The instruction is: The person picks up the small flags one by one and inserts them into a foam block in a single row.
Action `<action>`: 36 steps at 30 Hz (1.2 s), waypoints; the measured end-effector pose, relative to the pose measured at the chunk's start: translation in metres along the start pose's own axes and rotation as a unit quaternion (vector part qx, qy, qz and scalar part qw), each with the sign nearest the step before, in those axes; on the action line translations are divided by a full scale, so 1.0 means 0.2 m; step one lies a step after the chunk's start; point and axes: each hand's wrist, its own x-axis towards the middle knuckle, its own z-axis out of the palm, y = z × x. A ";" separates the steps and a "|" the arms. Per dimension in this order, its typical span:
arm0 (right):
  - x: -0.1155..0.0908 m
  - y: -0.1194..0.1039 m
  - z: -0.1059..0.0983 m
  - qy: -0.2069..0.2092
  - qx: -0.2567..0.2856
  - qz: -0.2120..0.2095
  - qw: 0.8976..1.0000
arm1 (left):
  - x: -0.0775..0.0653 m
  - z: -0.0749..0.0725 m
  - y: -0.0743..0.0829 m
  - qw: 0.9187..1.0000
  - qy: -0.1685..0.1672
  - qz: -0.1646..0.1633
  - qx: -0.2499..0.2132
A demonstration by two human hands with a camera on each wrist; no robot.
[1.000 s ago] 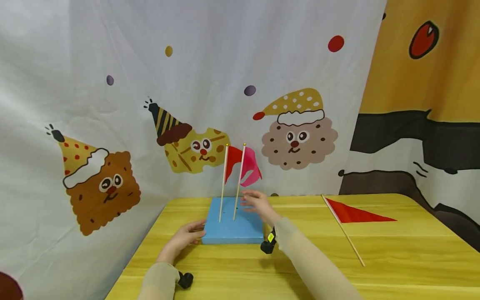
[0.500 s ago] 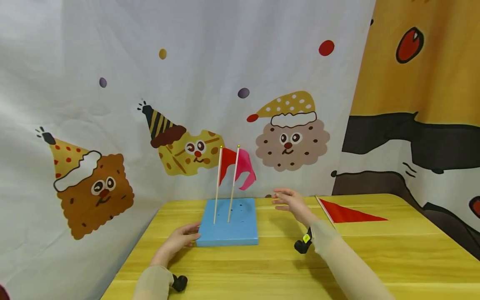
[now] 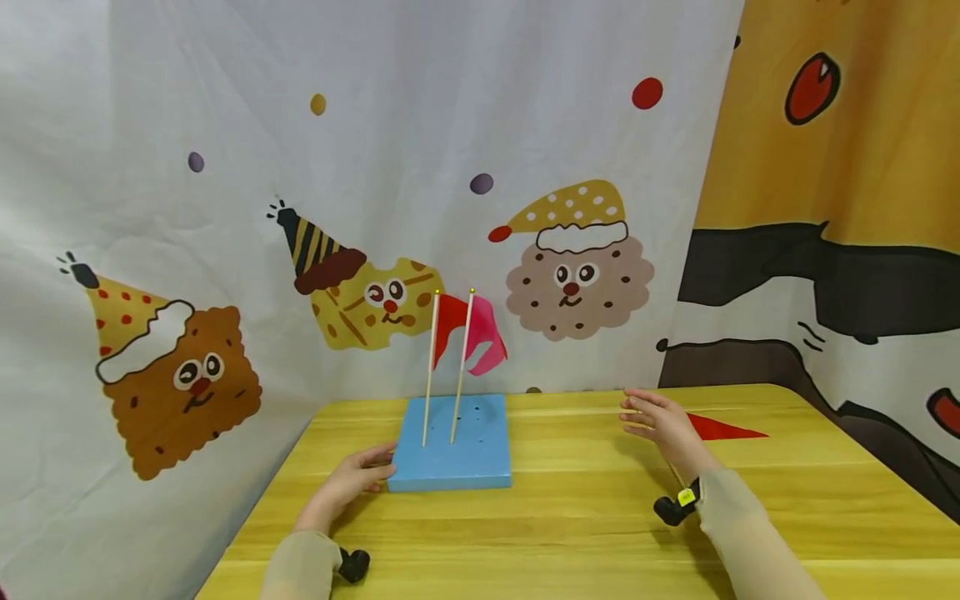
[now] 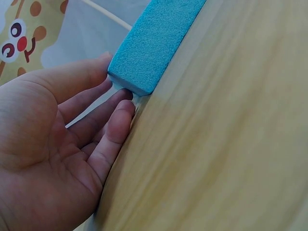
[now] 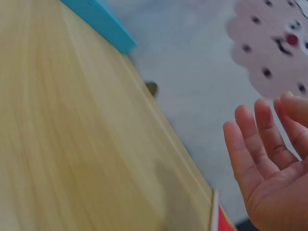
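A blue foam block (image 3: 472, 462) with small holes in its top lies on the table. Two stick flags stand upright in it: a red flag (image 3: 447, 315) and a pink flag (image 3: 483, 337), partly overlapping. My left hand (image 3: 348, 483) rests at the block's left edge; in the left wrist view its thumb touches the block's corner and the other fingers are loosely bent beside it. My right hand (image 3: 663, 427) is above the table on the right with fingers spread and nothing in them. Behind it lies a red triangular flag (image 3: 726, 430), its stick mostly hidden by the hand and wrist.
The wooden table (image 3: 570, 500) ends at the back near a white cloth (image 3: 420, 125) printed with cartoon biscuits and cheese. Its right side meets an orange, black and white printed section (image 3: 847, 183). Each wrist wears a black camera.
My right hand has left the pink flag's stick and moved right, to the lying red flag. My left hand stays at the block's edge. The head view has shifted slightly.
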 end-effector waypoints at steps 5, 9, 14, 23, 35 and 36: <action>-0.06 -0.01 -0.17 0.021 0.046 0.013 0.999 | 0.00 0.00 0.00 1.000 0.000 -0.003 0.000; -0.11 -0.02 -0.27 0.025 0.042 0.028 0.998 | -0.01 0.00 0.01 1.000 -0.002 -0.001 0.000; -0.15 -0.01 -0.37 0.008 -0.001 0.050 0.999 | -0.02 0.00 0.01 1.000 -0.004 -0.001 -0.003; -0.17 0.00 -0.42 -0.004 -0.074 0.085 0.994 | 0.00 0.00 0.01 1.000 -0.008 -0.003 -0.004; -0.17 0.06 -0.38 -0.011 -0.159 0.120 0.980 | -0.01 0.00 0.01 1.000 -0.012 -0.001 -0.010; -0.17 0.06 -0.38 -0.011 -0.171 0.120 0.978 | -0.01 0.00 0.01 1.000 -0.011 0.001 -0.008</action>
